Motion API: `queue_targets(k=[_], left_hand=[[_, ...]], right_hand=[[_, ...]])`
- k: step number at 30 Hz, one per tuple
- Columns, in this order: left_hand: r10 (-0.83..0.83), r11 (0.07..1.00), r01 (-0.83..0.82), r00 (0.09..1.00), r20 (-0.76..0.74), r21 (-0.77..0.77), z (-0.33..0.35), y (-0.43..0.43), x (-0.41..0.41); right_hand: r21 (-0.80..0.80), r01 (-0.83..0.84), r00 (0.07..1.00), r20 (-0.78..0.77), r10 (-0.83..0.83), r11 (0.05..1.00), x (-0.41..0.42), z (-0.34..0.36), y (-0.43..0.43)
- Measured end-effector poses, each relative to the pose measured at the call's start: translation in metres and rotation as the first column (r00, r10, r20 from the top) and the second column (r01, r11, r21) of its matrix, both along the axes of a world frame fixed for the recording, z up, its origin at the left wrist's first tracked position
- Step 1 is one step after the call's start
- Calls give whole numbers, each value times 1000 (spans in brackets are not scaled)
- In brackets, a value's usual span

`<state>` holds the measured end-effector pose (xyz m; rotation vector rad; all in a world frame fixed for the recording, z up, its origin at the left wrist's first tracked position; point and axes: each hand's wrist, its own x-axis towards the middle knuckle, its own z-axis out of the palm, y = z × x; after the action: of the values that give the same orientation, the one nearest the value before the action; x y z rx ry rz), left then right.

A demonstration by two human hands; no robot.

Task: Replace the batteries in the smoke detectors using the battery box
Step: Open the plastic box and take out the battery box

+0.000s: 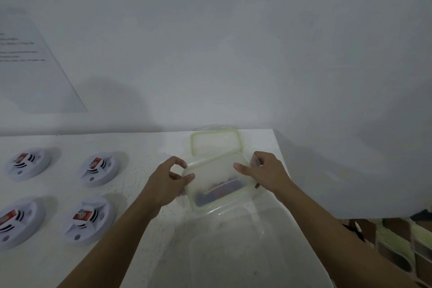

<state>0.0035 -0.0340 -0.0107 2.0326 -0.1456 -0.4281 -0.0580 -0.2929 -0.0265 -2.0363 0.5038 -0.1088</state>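
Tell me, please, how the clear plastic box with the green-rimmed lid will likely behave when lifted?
The clear plastic box with the green-rimmed lid is probably stiff: left hand and right hand grip its ends without visible bending. The dark batteries inside sit toward one side, so it may feel lopsided and they could slide. Smooth plastic may slip.

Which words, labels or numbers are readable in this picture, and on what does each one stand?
Paper sheet at left: printed lines, too blurred to read.
Red labels on the four smoke detectors: too small and blurred to read.
No text can be quoted.
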Motion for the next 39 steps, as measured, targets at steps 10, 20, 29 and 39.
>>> queue_targets(k=[10,20,29,39], left_hand=[[101,982,-109,993,-58,-154,-3,4,-3],[16,972,-5,999,47,-234,24,10,20],[-12,987,68,933,360,-145,60,-11,71],[21,982,23,974,227,-187,3,-23,96]], right_hand=[[112,103,994,35,-108,988,-18,0,6],[39,136,984,113,-139,990,-17,31,10],[275,80,952,265,-156,958,38,60,-14],[792,61,966,107,-237,607,89,23,-30]])
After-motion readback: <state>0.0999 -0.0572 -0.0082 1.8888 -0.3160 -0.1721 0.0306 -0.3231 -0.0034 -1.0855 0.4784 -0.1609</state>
